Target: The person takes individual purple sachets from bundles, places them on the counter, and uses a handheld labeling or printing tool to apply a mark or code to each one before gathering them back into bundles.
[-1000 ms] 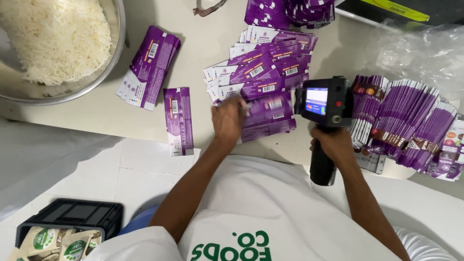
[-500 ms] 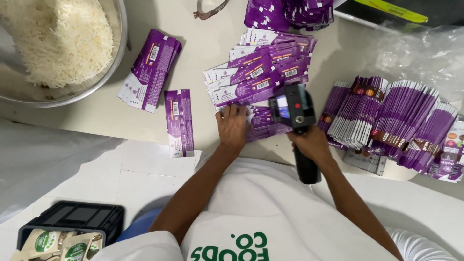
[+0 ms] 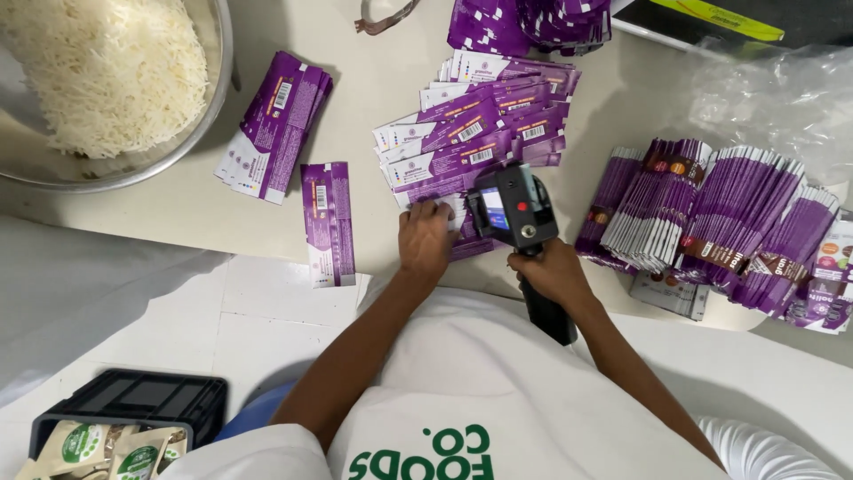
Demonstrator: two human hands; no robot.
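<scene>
Two hands work at the near edge of the table [image 3: 373, 116], over a fanned spread of purple pouches [image 3: 480, 124]. The left hand [image 3: 425, 238] lies palm down on the nearest pouch of that spread, fingers together and flat, pinning it to the table. The right hand [image 3: 551, 271] is wrapped tight around the black grip of a handheld printer [image 3: 514, 206], whose head sits just right of the left hand's fingertips, low over the same end of the spread; whether it touches the pouch cannot be told. A small lit screen and a red button show on the printer's back.

Left of the spread, a single pouch [image 3: 329, 222] lies flat by the table edge, and further left a small stack of pouches [image 3: 274, 124] rests near a steel bowl [image 3: 209, 116] of white rice [image 3: 107, 71]. Right of the spread, bundles of pouches [image 3: 720, 222] stand on edge in a long row, with crumpled clear plastic [image 3: 773, 89] behind them. Beyond the spread, another heap of pouches [image 3: 524, 22] sits at the far edge. Below the table, left of the person, a black crate [image 3: 133, 400] holds green-and-cream packets [image 3: 107, 449].
</scene>
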